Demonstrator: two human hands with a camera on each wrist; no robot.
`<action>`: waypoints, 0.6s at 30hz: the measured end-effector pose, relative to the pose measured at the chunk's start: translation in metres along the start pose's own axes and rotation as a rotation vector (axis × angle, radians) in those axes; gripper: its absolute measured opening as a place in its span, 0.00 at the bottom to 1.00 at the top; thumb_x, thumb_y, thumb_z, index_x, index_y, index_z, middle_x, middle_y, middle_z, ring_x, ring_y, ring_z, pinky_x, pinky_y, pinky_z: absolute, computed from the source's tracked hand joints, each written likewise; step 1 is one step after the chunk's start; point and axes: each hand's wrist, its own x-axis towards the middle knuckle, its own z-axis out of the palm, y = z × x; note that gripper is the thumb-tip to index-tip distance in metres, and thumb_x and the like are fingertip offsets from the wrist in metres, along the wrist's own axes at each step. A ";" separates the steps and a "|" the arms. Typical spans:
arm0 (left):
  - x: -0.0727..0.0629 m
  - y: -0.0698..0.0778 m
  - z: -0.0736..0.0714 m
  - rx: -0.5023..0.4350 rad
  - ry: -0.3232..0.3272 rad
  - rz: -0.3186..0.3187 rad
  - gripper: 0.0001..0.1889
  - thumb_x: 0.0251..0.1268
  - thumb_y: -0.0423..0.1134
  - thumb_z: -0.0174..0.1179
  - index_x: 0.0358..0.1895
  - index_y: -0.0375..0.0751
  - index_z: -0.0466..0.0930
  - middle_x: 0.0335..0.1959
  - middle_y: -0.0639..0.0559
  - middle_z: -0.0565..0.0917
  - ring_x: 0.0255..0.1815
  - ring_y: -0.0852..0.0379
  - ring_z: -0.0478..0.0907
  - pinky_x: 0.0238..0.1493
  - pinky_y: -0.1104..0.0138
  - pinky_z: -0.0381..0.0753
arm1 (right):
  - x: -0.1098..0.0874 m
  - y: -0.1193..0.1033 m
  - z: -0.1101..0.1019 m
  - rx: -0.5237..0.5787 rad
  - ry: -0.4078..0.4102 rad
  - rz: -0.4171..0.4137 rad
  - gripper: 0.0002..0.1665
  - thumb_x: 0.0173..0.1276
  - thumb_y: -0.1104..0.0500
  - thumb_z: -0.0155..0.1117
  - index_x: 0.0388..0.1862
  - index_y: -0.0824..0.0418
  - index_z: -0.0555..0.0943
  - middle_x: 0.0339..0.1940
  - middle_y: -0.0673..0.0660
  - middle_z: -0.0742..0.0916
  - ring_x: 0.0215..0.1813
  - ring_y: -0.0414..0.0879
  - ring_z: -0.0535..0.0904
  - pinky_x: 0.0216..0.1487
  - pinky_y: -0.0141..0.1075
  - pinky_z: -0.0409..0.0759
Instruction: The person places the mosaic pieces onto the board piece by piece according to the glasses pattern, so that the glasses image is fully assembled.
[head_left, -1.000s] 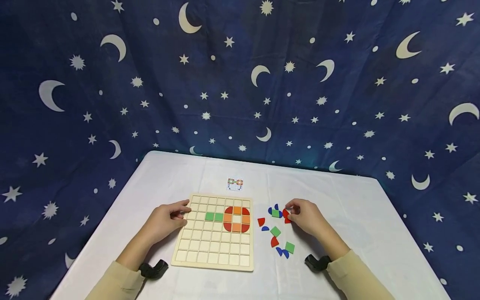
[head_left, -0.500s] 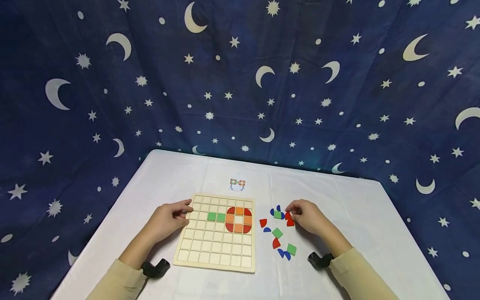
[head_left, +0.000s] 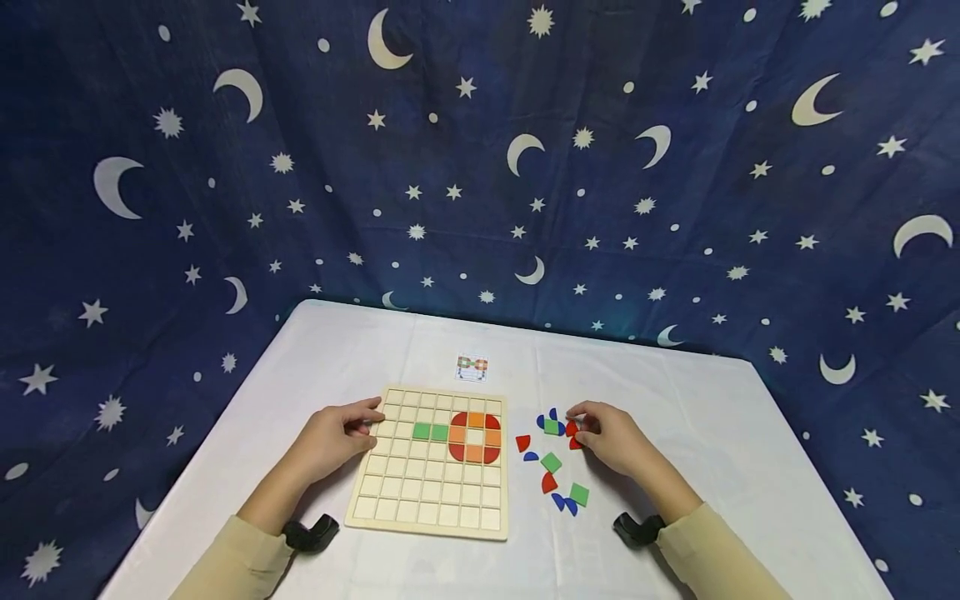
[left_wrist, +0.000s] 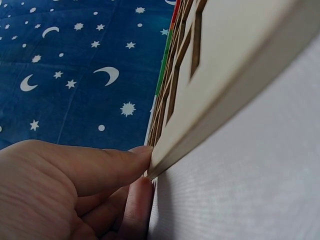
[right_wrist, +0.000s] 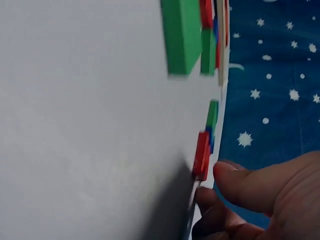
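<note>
Two hands apart: left (head_left: pixel 336 433) relaxed against board (head_left: pixel 420 490) edge; right (head_left: pixel 611 435), red pieces (right_wrist: pixel 201 152): grip unclear.

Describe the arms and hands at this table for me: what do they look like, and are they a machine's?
No, they're human. The left hand and right hand are bare, without gloves. The left sleeve and right sleeve are plain beige. A curved black device sits at the left wrist, a matching one at the right.

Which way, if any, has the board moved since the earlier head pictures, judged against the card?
No: in the head view, the board shows no visible shift either way against the card beyond its far edge.
</note>
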 end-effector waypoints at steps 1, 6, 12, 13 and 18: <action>0.000 0.000 0.000 -0.001 0.000 -0.001 0.19 0.61 0.31 0.72 0.56 0.45 0.91 0.75 0.51 0.81 0.39 0.60 0.79 0.41 0.70 0.76 | 0.002 0.001 0.000 -0.012 0.003 -0.013 0.18 0.71 0.66 0.72 0.57 0.52 0.89 0.40 0.53 0.85 0.44 0.48 0.78 0.55 0.47 0.83; 0.001 -0.002 0.003 0.004 -0.016 0.004 0.19 0.62 0.32 0.72 0.57 0.44 0.91 0.76 0.50 0.81 0.40 0.60 0.79 0.41 0.70 0.77 | 0.005 0.005 -0.001 -0.037 -0.001 -0.013 0.13 0.69 0.68 0.72 0.48 0.54 0.90 0.39 0.53 0.84 0.44 0.48 0.77 0.54 0.48 0.82; 0.001 -0.001 0.002 0.015 -0.006 0.016 0.19 0.62 0.32 0.72 0.57 0.44 0.91 0.75 0.50 0.81 0.39 0.60 0.78 0.41 0.69 0.76 | 0.001 0.009 -0.001 -0.002 0.015 0.022 0.10 0.65 0.66 0.77 0.37 0.54 0.84 0.33 0.51 0.84 0.40 0.47 0.76 0.46 0.40 0.76; 0.001 -0.001 0.002 0.015 -0.004 0.015 0.19 0.62 0.32 0.72 0.57 0.44 0.91 0.75 0.50 0.81 0.39 0.60 0.78 0.41 0.69 0.76 | 0.000 0.010 -0.001 -0.002 0.020 0.023 0.11 0.65 0.66 0.77 0.36 0.54 0.83 0.32 0.51 0.84 0.39 0.47 0.76 0.45 0.39 0.76; 0.000 -0.002 0.000 0.009 -0.006 0.010 0.19 0.62 0.32 0.71 0.57 0.44 0.91 0.76 0.50 0.81 0.39 0.60 0.78 0.42 0.69 0.76 | -0.003 0.005 -0.003 0.003 0.044 0.009 0.09 0.68 0.66 0.75 0.43 0.53 0.88 0.34 0.51 0.85 0.40 0.47 0.77 0.48 0.42 0.78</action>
